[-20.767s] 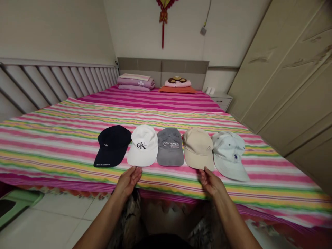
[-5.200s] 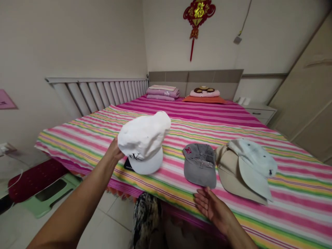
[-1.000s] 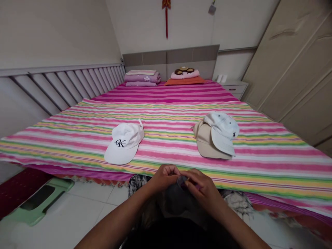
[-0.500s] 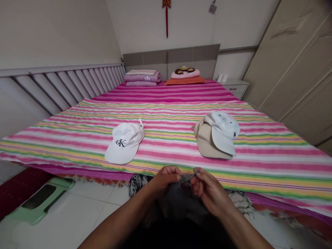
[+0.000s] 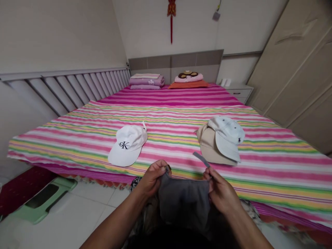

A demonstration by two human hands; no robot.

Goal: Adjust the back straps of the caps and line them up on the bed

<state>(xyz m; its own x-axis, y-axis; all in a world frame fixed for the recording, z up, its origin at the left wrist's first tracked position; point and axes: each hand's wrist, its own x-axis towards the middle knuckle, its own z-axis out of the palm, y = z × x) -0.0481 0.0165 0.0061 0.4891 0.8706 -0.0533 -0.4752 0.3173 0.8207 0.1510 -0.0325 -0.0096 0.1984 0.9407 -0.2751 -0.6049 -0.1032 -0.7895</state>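
I hold a grey cap (image 5: 183,200) in front of me, just off the near edge of the bed (image 5: 166,114). My left hand (image 5: 151,178) pinches its back edge at the left, and my right hand (image 5: 221,192) grips the right side, where a loose grey strap (image 5: 201,159) sticks up. A white cap with black letters (image 5: 128,148) lies on the bedspread to the left, over a dark cap that is hidden. To the right, a pale blue cap (image 5: 228,136) rests on top of a beige cap (image 5: 209,147).
Folded purple bedding (image 5: 147,81) and a pink and orange pillow stack (image 5: 188,79) lie at the headboard. A wardrobe (image 5: 298,65) stands at the right, a slatted rail (image 5: 77,88) at the left. A green stool (image 5: 43,202) sits on the tiled floor.
In the last second my hands have drawn apart and lifted a little, spreading the grey cap's back open. Its strap has come free and now sticks up. The caps on the bed have not moved.
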